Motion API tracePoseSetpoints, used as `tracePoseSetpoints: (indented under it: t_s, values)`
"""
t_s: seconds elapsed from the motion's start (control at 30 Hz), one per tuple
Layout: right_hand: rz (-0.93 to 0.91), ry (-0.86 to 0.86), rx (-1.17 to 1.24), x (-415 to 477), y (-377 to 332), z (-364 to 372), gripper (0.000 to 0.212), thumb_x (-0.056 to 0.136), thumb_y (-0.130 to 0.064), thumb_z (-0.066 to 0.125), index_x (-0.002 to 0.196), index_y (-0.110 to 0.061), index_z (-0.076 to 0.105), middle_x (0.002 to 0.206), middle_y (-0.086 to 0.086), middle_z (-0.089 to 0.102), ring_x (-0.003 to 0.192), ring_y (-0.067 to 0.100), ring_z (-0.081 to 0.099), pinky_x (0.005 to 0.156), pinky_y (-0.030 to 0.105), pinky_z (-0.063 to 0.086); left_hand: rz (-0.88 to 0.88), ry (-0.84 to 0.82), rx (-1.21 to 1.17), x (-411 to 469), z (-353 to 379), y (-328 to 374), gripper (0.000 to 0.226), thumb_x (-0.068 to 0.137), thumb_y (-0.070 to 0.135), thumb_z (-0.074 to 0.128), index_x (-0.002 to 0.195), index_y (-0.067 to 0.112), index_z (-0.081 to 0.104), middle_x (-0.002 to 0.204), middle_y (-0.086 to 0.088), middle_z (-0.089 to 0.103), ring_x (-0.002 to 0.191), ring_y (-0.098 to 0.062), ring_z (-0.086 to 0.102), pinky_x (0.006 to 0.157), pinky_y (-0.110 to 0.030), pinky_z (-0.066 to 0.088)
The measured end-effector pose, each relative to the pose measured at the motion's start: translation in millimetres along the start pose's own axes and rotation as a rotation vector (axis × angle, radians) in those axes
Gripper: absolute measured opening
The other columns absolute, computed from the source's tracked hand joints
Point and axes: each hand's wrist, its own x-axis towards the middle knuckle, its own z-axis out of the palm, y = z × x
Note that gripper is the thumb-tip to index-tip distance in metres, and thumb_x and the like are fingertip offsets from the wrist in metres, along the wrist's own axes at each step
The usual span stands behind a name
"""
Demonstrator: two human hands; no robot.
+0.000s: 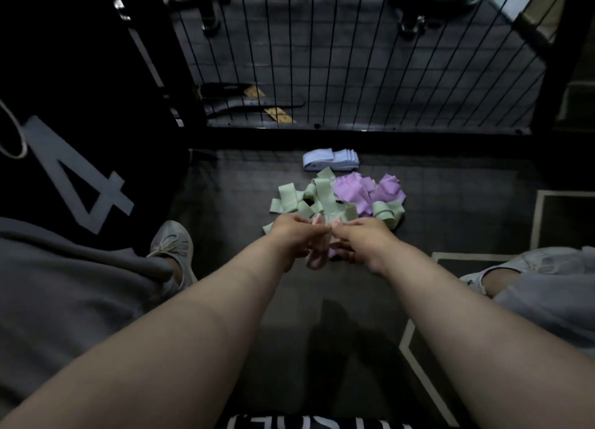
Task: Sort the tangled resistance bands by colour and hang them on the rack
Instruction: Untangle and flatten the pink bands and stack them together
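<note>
Hands met low over the floor: your left hand (291, 235) gripped a pink band (315, 260), and your right hand (363, 241) pinched the same band, the two hands touching. Just beyond lay green bands (289, 200), purple bands (367, 188) to their right, and folded pale blue bands (331, 159) farther off, near the wire grid (354, 58).

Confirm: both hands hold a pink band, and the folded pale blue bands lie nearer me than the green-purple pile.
Not nearer: the head view shows the folded pale blue bands beyond the green-purple pile. The left hand and right hand do hold the pink band.
</note>
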Motion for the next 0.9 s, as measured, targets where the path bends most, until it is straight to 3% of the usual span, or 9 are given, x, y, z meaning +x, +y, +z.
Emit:
tracePoseSetpoints:
  t_s: [0.07, 0.13, 0.27, 0.37, 0.47, 0.6, 0.67, 0.77, 0.9]
  values:
    - [-0.001, -0.061, 0.064, -14, -8, -1, 0.012, 0.097, -0.019, 0.065, 0.093, -0.007, 0.066, 0.079, 0.009, 0.073, 0.060, 0.014, 0.067, 0.056, 0.026, 0.058, -0.003, -0.055, -0.046, -13, -5, 5, 0.022, 0.083, 0.017, 0.082, 0.091, 0.008, 0.064, 0.086, -0.009, 0.069, 0.062, -0.013, 0.065, 0.050, -0.021, 0.049]
    - [-0.019, -0.076, 0.081, -25, -14, -2, 0.013, 0.097, -0.022, 0.065, 0.099, -0.008, 0.064, 0.080, 0.006, 0.072, 0.058, 0.011, 0.066, 0.051, 0.021, 0.054, 0.009, -0.083, -0.083, -26, -6, 10, 0.019, 0.084, 0.018, 0.081, 0.077, 0.013, 0.063, 0.075, -0.003, 0.069, 0.059, -0.010, 0.064, 0.051, -0.020, 0.048]
    - [-0.081, -0.049, 0.057, -41, -21, -4, 0.024, 0.095, -0.026, 0.068, 0.106, -0.006, 0.063, 0.086, 0.009, 0.072, 0.066, 0.017, 0.066, 0.058, 0.025, 0.055, 0.020, -0.102, -0.098, -46, -6, 18, 0.018, 0.086, 0.025, 0.078, 0.085, 0.011, 0.066, 0.062, -0.002, 0.065, 0.048, -0.013, 0.058, 0.052, -0.023, 0.039]
    - [-0.197, -0.003, -0.066, -53, -24, -6, 0.030, 0.091, -0.032, 0.073, 0.095, -0.003, 0.068, 0.075, 0.011, 0.070, 0.059, 0.018, 0.063, 0.060, 0.036, 0.054, 0.030, -0.107, -0.119, -65, -1, 30, 0.014, 0.094, 0.013, 0.055, 0.082, 0.009, 0.061, 0.052, 0.001, 0.059, 0.040, -0.010, 0.053, 0.045, -0.020, 0.043]
    - [-0.317, 0.074, -0.227, -64, -29, -8, 0.033, 0.088, -0.040, 0.074, 0.076, -0.011, 0.065, 0.067, 0.004, 0.067, 0.058, 0.017, 0.061, 0.064, 0.040, 0.056, 0.035, -0.112, -0.144, -82, 1, 40, 0.024, 0.091, 0.006, 0.037, 0.078, 0.007, 0.058, 0.059, -0.004, 0.060, 0.051, -0.018, 0.057, 0.058, -0.029, 0.054]
    - [-0.392, 0.062, -0.449, -83, -38, -14, 0.035, 0.077, -0.041, 0.082, 0.067, -0.013, 0.065, 0.062, -0.002, 0.065, 0.060, 0.012, 0.058, 0.060, 0.027, 0.047, -0.005, -0.132, -0.198, -98, -3, 51, 0.027, 0.085, 0.007, 0.034, 0.090, -0.003, 0.059, 0.076, -0.018, 0.059, 0.062, -0.032, 0.061, 0.066, -0.035, 0.056]
    - [-0.413, 0.089, -0.592, -92, -44, -18, 0.028, 0.076, -0.035, 0.082, 0.073, -0.011, 0.068, 0.068, 0.002, 0.068, 0.064, 0.013, 0.059, 0.058, 0.025, 0.043, -0.017, -0.188, -0.189, -106, -5, 54, 0.039, 0.084, 0.012, 0.033, 0.101, -0.006, 0.063, 0.079, -0.020, 0.062, 0.060, -0.031, 0.062, 0.063, -0.033, 0.054]
    - [-0.436, 0.155, -0.722, -102, -54, -25, 0.034, 0.080, -0.034, 0.076, 0.061, -0.012, 0.057, 0.059, 0.006, 0.059, 0.058, 0.015, 0.052, 0.052, 0.026, 0.035, 0.006, -0.217, -0.159, -113, -9, 56, 0.043, 0.083, 0.014, 0.032, 0.103, -0.005, 0.065, 0.082, -0.020, 0.065, 0.060, -0.027, 0.060, 0.053, -0.025, 0.047]
    - [-0.564, 0.188, -0.773, -111, -68, -33, 0.049, 0.084, -0.043, 0.065, 0.064, 0.001, 0.058, 0.056, 0.003, 0.044, 0.056, 0.015, 0.043, 0.054, 0.028, 0.033, 0.137, -0.121, -0.082, -113, -14, 54, 0.032, 0.079, 0.005, 0.042, 0.096, 0.007, 0.069, 0.081, -0.008, 0.060, 0.065, -0.020, 0.053, 0.065, -0.030, 0.039]
